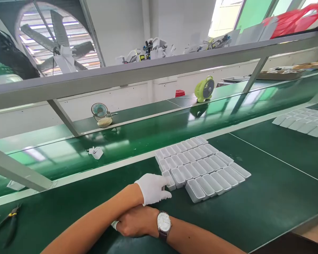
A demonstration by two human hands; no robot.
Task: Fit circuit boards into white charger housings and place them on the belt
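Note:
My left hand (153,188), in a white glove, reaches across above my right wrist. Its fingers are at a small white plastic box (170,184) at the near left corner of a block of boxes, with the thumb low beside the box. My right hand (137,221) is closed under my left forearm and wears no visible glove on its back. A white bit (115,225) shows at its fingers, too little of it to name. A watch (164,222) sits on the right wrist. Several rows of open, oblong white boxes (201,162) stand close together on the green table (254,197).
Pliers (13,218) lie at the left. More white boxes (304,121) stand at the far right. Beyond the table's pale edge strip, a white plug adapter (96,152) lies on the green belt. A small fan (100,112) and a lime-green fan (203,89) stand under the shelf rail (159,70).

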